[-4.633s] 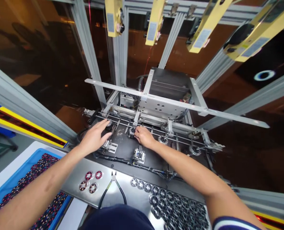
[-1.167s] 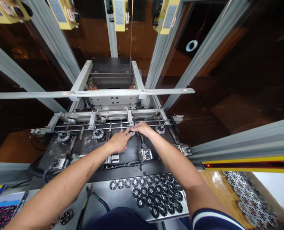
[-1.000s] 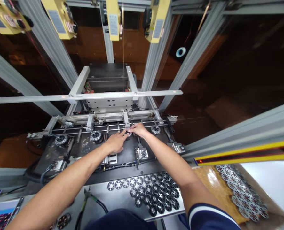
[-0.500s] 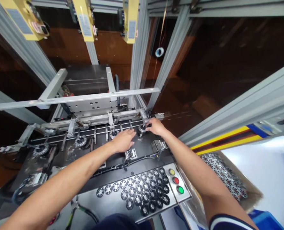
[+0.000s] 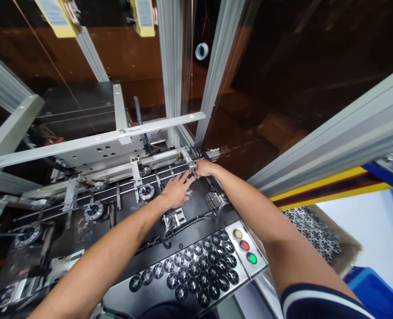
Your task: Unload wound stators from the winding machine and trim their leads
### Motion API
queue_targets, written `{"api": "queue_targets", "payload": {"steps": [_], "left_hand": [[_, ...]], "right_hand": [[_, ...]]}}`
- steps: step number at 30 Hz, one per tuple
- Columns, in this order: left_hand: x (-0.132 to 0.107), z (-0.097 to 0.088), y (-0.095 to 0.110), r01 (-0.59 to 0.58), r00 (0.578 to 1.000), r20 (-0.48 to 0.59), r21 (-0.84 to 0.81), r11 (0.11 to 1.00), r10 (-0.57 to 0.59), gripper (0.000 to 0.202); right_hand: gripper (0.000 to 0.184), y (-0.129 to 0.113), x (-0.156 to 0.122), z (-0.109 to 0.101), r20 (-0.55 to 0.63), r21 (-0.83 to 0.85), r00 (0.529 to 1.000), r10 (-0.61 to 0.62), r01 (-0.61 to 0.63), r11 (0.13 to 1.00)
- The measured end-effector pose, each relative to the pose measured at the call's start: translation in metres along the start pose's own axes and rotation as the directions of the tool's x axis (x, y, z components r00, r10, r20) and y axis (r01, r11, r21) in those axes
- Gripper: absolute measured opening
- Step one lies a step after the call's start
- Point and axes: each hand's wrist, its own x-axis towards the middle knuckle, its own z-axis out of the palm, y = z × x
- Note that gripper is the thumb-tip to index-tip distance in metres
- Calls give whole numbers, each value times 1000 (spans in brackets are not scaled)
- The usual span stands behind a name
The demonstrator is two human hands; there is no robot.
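Note:
Both my hands reach into a machine over a black deck (image 5: pixel 150 221) crossed by metal rails. My right hand (image 5: pixel 203 168) is closed in a pinch at the rightmost station of the rail, on a small round part that its fingers mostly hide. My left hand (image 5: pixel 176 189) lies just left of it, fingers stretched towards the same spot, touching the deck and holding nothing. Round wound parts sit on other stations along the rail, one (image 5: pixel 146 192) to the left of my left hand and another (image 5: pixel 93 210) farther left.
Several round black parts (image 5: pixel 196 270) lie on the steel shelf in front of me, beside yellow, red and green buttons (image 5: pixel 244 245). A box of flat ring parts (image 5: pixel 312 232) stands to the right. Aluminium frame posts (image 5: pixel 170 66) and a crossbar (image 5: pixel 93 141) surround the machine.
My view has swung to the right. Both hands have moved along the rail from the middle station to the rightmost one, the right hand leading and the left following.

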Motion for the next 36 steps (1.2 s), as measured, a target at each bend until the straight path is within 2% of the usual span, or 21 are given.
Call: {"api": "queue_targets", "payload": {"steps": [3, 6, 12, 16, 29, 36], "left_hand": [[0, -2, -1, 9, 1000, 20, -3, 1000, -9, 79], [-1, -3, -2, 8, 999, 32, -14, 1000, -8, 79], [-2, -4, 0, 22, 999, 37, -32, 999, -21, 73], [-3, -5, 2, 31, 999, 41, -32, 999, -29, 73], [-4, -6, 3, 53, 997, 57, -12, 999, -52, 83], [-3, -5, 5, 63, 994, 89, 9, 998, -64, 84]], "right_hand": [[35, -1, 7, -3, -50, 64, 997, 55, -52, 997], [36, 4, -1, -9, -72, 137, 991, 112, -101, 985], [32, 16, -36, -4, 8, 301, 986, 166, -161, 940], [32, 16, -43, -1, 25, 356, 984, 176, -173, 918], [31, 17, -38, 3, 25, 373, 989, 143, -142, 917], [32, 17, -28, -1, -102, 299, 993, 66, -32, 954]]}}
